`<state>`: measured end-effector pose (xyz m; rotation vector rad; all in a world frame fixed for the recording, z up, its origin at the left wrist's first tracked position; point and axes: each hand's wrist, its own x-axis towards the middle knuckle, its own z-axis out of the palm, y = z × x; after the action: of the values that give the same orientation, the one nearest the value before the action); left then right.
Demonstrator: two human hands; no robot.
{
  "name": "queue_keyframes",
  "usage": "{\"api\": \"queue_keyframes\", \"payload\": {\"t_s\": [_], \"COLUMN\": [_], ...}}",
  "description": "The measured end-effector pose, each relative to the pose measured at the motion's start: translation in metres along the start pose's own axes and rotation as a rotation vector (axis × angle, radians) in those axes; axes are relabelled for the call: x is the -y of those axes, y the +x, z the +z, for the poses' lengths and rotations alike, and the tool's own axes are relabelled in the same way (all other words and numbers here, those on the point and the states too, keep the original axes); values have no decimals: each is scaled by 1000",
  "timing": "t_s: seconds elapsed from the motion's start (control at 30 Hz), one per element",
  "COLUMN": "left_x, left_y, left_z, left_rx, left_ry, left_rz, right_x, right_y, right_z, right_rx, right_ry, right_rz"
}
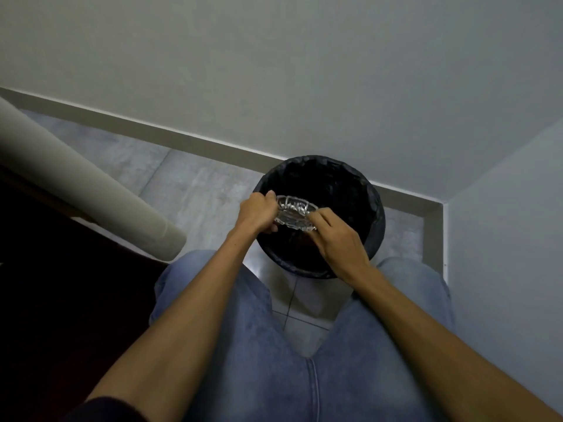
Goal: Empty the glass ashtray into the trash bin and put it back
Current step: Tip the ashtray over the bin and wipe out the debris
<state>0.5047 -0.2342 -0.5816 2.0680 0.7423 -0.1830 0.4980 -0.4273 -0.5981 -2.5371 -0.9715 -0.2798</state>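
- The glass ashtray (pixel 295 213) is held in the air directly above the open mouth of the trash bin (pixel 376 226), clear of the rim.
- The ashtray is tilted, its near edge lower than its far edge, so its moulded underside or inner face shows as bright ridges; I cannot tell which face it is.
- The left hand (pixel 259 213) is closed around the ashtray's left edge, thumb on top and fingers curled underneath.
- The right hand (pixel 338 239) pinches the ashtray's right edge, its fingertips (pixel 313 215) pressed on the glass while the back of the hand faces the camera.
- Both of the 2 forearms are bare and reach forward from the bottom of the view.
- The bin is round and lined with a black bag (pixel 271 178) folded over its rim; the inside is too dark to show any contents.
- The bin stands on a grey tiled floor (pixel 189 184) in a corner where 2 pale walls (pixel 304 71) meet, close to the skirting.
- The person's knees in blue jeans (pixel 243 345) sit on either side, just short of the bin.
- A pale cylinder (pixel 76 178) slants across the left side, above dark furniture.
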Motion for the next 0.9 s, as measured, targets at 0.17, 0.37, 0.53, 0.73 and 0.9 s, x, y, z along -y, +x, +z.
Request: {"api": "queue_keyframes", "payload": {"t_s": [0.17, 0.37, 0.53, 0.73, 0.9], "left_x": [12, 42, 51, 51, 47], "left_y": [-12, -25, -17, -14, -15], "left_z": [8, 43, 55, 61, 64], "left_rx": [-421, -445, -401, -443, -440], "left_ry": [-57, 15, 15, 55, 40], "left_rz": [144, 330, 270, 265, 282], "right_x": [-1, 1, 8, 21, 17], "right_y": [4, 16, 28, 37, 37], "right_z": [7, 35, 46, 55, 57], "right_rx": [23, -24, -122, 44, -18], "right_ry": [232, 725, 1172, 1274, 1223], "right_rz": [183, 956, 1186, 1234, 1280]}}
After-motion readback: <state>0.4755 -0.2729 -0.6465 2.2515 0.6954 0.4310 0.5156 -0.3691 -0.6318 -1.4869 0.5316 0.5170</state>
